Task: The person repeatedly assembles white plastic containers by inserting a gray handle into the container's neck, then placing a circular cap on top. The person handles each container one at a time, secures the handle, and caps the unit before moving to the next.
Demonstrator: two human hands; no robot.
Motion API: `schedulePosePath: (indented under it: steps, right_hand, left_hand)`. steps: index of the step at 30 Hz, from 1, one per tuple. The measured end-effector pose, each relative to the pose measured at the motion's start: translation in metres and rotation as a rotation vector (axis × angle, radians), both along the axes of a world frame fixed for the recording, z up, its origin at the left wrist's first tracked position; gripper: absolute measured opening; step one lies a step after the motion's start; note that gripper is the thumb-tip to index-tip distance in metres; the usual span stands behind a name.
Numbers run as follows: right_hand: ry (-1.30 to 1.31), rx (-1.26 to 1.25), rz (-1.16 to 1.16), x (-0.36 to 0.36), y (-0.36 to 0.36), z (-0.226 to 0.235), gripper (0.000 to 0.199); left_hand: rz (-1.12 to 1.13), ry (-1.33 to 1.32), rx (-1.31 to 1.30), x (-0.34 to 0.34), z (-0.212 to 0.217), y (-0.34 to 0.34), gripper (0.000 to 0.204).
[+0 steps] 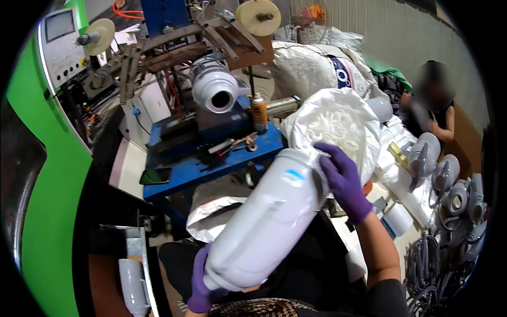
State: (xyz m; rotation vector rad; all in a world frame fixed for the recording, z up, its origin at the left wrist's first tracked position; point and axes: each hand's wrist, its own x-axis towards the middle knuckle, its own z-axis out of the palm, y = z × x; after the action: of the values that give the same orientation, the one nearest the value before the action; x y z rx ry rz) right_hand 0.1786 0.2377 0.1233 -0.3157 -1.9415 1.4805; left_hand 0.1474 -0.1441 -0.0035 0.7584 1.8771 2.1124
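Observation:
A large light-grey plastic bottle-shaped shell [264, 227] with a blue mark near its top is held at a slant in front of me. My left hand [203, 282], in a purple glove, is closed round its narrow lower end. Gloved in purple too, my right hand [343, 179] grips the wide upper end near the ribbed neck. Part of the right fingers is behind the shell. Just beyond that hand stands an open white sack [309, 111] with white plastic ring-like pieces [335, 129] in it.
A blue workbench [269, 138] carries a similar grey shell [214, 87] in a metal fixture, a spray can [258, 112], small tools and a dark phone [155, 176]. Green machine [37, 174] at left. Grey parts [422, 156] pile up at right, near a seated person [435, 105].

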Motion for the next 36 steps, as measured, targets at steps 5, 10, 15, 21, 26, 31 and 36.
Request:
schedulePosePath:
  steps: [5,10,15,21,26,31,36]
  right_hand:
    - [-0.145,0.740,0.103,-0.173,-0.031,0.030,0.060]
    - [-0.165,1.053,-0.307,-0.265,-0.006,0.021,0.045]
    - [0.555,1.127,-0.400,-0.100,-0.051,-0.065,0.035]
    - [0.369,0.438,-0.325,0.125,-0.072,-0.130,0.042]
    - [0.223,0.334,-0.122,0.129,-0.072,-0.134,0.042]
    - [0.263,0.595,0.099,0.100,-0.089,-0.127,0.041]
    - [0.295,0.533,0.268,0.090,-0.102,-0.127,0.036]
  left_hand:
    - [0.273,-0.308,0.618,0.009,-0.062,-0.064,0.069]
    - [0.281,-0.412,0.710,-0.024,-0.023,-0.058,0.063]
    - [0.344,-0.043,0.556,-0.051,0.030,-0.066,0.076]
    - [0.355,0.303,0.067,-0.151,0.104,0.031,0.078]
    - [0.611,1.384,-0.626,-0.181,0.164,0.178,0.072]
    - [0.649,1.445,-1.119,-0.276,0.185,0.258,0.072]
    - [0.321,1.562,-1.441,-0.312,0.227,0.261,0.081]
